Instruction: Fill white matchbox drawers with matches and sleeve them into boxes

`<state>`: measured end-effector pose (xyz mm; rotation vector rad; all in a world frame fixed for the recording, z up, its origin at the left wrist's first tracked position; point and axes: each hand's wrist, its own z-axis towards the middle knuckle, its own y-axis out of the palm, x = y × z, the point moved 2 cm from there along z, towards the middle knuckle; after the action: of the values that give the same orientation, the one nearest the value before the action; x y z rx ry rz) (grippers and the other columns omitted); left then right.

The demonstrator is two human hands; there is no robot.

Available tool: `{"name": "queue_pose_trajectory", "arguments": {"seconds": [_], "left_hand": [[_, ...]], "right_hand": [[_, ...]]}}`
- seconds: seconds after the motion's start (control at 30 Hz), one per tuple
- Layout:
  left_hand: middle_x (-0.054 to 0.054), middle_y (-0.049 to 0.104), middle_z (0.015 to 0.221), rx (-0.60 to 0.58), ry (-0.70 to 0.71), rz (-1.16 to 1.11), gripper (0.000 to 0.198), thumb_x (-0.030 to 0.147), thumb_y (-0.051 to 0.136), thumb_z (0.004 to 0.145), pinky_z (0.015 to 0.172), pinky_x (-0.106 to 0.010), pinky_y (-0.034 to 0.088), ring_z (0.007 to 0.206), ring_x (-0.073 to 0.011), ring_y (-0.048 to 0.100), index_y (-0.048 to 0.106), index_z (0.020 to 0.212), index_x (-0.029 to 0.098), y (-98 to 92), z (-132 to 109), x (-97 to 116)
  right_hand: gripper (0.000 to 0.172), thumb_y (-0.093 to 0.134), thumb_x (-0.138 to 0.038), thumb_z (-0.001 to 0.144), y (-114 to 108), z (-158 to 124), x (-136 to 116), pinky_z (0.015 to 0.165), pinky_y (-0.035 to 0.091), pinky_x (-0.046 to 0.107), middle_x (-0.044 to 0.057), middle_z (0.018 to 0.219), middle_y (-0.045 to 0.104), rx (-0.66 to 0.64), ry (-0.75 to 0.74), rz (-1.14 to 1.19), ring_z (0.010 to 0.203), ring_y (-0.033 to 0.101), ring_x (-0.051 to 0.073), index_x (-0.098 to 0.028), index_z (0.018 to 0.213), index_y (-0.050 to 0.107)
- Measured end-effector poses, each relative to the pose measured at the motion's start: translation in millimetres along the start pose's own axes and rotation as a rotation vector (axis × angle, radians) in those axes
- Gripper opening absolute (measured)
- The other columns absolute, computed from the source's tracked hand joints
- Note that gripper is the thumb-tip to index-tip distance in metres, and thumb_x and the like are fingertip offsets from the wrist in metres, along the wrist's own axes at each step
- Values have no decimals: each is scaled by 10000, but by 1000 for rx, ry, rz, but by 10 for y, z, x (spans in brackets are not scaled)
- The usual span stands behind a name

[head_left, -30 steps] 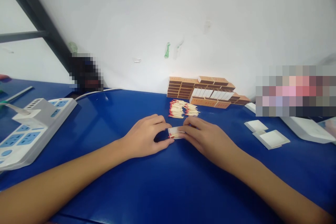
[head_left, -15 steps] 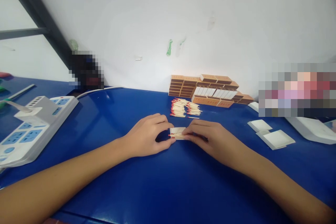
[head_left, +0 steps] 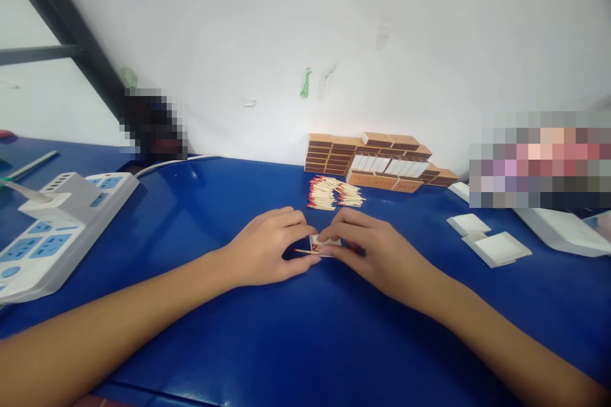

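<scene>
My left hand [head_left: 270, 245] is closed on the left end of a small white matchbox tray [head_left: 335, 243], gripping it between thumb and fingers. Over the tray, my right hand [head_left: 370, 238] is pinched and hides most of what lies inside. A few red match heads show in the tray. One match [head_left: 303, 251] sticks out to the left between my two thumbs, its far end at my right thumb. Behind the hands lies a pile of red-headed matches [head_left: 324, 194], with a second pile [head_left: 350, 194] to its right.
Stacked brown matchboxes [head_left: 329, 156] stand against the wall, with white trays showing among them. White open cartons [head_left: 503, 248] lie at the right. A power strip [head_left: 57, 241] with a plugged-in cord sits at the left on the blue tabletop [head_left: 267, 343].
My right hand has shifted left over the tray, covering more of it. A match now projects farther left. The lone match before the piles is out of sight. The view has moved slightly.
</scene>
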<state>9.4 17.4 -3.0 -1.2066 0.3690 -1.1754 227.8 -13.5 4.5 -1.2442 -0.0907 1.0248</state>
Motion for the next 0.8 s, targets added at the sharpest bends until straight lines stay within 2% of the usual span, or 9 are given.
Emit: {"name": "queue_pose_trajectory", "arguments": {"seconds": [0.13, 0.3, 0.5, 0.6, 0.8], "left_hand": [[-58, 696, 1003, -9, 20, 20, 248, 380, 665, 998, 812, -341, 523, 902, -198, 634, 721, 1085, 156, 8, 1, 18], [-47, 661, 907, 1, 54, 47, 233, 341, 640, 992, 768, -347, 509, 840, -198, 608, 721, 1075, 139, 28, 13, 7], [-45, 679, 925, -7, 41, 42, 244, 371, 660, 998, 744, -332, 494, 833, -187, 605, 728, 1051, 143, 29, 16, 8], [-45, 685, 926, 5, 36, 44, 245, 380, 685, 984, 760, -331, 505, 842, -190, 614, 731, 1057, 151, 29, 9, 5], [-56, 708, 956, 103, 49, 47, 239, 339, 728, 944, 800, -348, 533, 853, -194, 627, 743, 1096, 155, -16, 14, -1]], "right_hand": [[163, 588, -232, 1053, 50, -2, -95, 661, 492, 283, 46, 960, 658, -19, -6, -42, 760, 622, 143, -197, 990, 734], [178, 627, -304, 1036, 93, 20, -161, 670, 486, 303, 39, 931, 649, -62, 94, -87, 745, 615, 153, -192, 924, 709], [163, 617, -228, 1036, 105, 61, -162, 666, 466, 280, 26, 928, 647, -117, 150, 0, 767, 612, 146, -199, 889, 680], [155, 617, -228, 1037, 44, 55, -110, 674, 467, 277, 30, 933, 650, -100, 132, 14, 780, 619, 148, -200, 900, 683], [112, 640, -220, 1015, -181, 6, 68, 668, 453, 283, 33, 911, 648, -46, 95, -63, 776, 607, 158, -206, 917, 693]]}}
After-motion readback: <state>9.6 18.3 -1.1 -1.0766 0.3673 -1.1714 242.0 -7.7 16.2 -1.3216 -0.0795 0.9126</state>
